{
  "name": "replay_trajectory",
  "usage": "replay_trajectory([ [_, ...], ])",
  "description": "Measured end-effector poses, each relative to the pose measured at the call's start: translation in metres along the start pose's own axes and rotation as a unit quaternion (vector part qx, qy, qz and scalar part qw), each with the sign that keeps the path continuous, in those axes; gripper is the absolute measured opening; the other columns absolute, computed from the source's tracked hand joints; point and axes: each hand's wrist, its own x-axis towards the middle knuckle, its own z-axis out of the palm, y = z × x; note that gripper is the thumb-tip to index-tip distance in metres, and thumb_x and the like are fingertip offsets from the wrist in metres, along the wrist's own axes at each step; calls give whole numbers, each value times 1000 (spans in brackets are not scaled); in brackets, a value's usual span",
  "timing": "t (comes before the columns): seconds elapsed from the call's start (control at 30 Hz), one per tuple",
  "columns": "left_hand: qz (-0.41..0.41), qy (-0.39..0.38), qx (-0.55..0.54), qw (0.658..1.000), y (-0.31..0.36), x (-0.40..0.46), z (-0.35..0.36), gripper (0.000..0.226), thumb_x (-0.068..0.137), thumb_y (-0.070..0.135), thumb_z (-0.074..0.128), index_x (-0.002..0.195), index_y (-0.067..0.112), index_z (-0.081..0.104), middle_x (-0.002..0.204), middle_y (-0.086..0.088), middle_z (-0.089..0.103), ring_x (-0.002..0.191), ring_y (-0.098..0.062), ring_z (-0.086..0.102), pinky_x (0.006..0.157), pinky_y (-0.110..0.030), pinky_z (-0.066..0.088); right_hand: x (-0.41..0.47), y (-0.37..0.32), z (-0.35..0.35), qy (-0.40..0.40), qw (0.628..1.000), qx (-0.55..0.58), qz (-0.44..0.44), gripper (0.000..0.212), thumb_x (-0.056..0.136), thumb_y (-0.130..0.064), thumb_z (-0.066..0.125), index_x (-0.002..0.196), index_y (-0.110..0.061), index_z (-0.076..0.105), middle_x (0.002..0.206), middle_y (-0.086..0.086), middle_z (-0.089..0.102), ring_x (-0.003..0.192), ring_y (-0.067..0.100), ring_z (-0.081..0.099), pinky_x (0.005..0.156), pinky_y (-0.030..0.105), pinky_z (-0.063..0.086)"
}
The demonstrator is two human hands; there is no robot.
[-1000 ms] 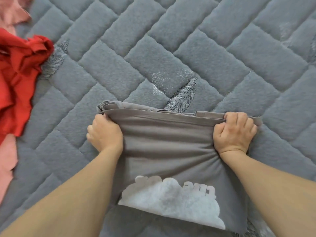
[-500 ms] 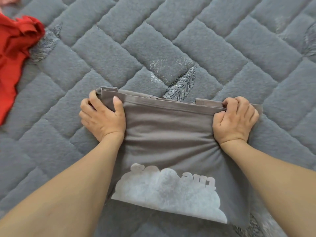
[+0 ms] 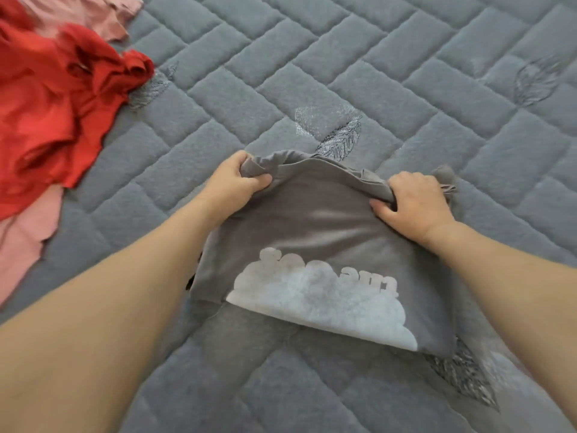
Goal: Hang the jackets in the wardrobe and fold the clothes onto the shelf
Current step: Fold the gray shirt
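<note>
Grey shirt (image 3: pixel 324 226): white print lettering upside down, not legible.

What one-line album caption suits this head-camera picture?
Both hands, left hand and right hand, grip a folded grey T-shirt on a quilted bedspread.

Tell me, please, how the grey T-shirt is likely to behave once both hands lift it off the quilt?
The grey T-shirt will probably flop and sag: its far edge already bunches where the left hand and right hand grip it. It looks thin, so likely light. The fold may slip open if lifted by that edge alone.
</note>
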Motion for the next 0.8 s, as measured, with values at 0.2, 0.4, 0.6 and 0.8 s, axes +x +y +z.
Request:
replay_trajectory([
  [0.2, 58, 136, 7, 989, 58, -50, -64, 23, 91, 27, 70, 82, 20, 50, 74, 9, 53, 64, 2, 47, 57, -11, 37, 6, -16, -104, -10, 998, 51, -41, 26, 85, -27, 67, 94, -8, 53, 106, 16, 51, 83, 42, 59, 72, 46, 46],
  [0.4, 263, 239, 131, 926, 117, -125, -145, 23, 87, 28, 72, 90, 17, 52, 89, -2, 49, 83, -11, 44, 73, -25, 32, 32, -43, -238, 213, 965, -12, -151, 19, 73, -24, 56, 85, -11, 49, 83, 18, 54, 75, 39, 55, 66, 44, 38],
  [0.6, 331, 39, 378, 864, 50, -211, -121, 22, 76, 27, 61, 92, 23, 48, 88, -6, 48, 77, -35, 56, 61, -40, 47, -56, -53, -212, 147, 961, -75, -222, 14, 70, -20, 55, 83, -14, 59, 78, 10, 56, 70, 33, 55, 67, 40, 37],
  [0.8, 182, -267, 496, 806, -73, -326, 22, 32, 78, 22, 65, 108, 22, 53, 106, -8, 50, 96, -32, 55, 67, -40, 46, -206, -87, -92, -240, 940, -195, -142, 17, 80, -24, 68, 97, -24, 66, 97, 6, 66, 91, 27, 63, 85, 40, 39],
])
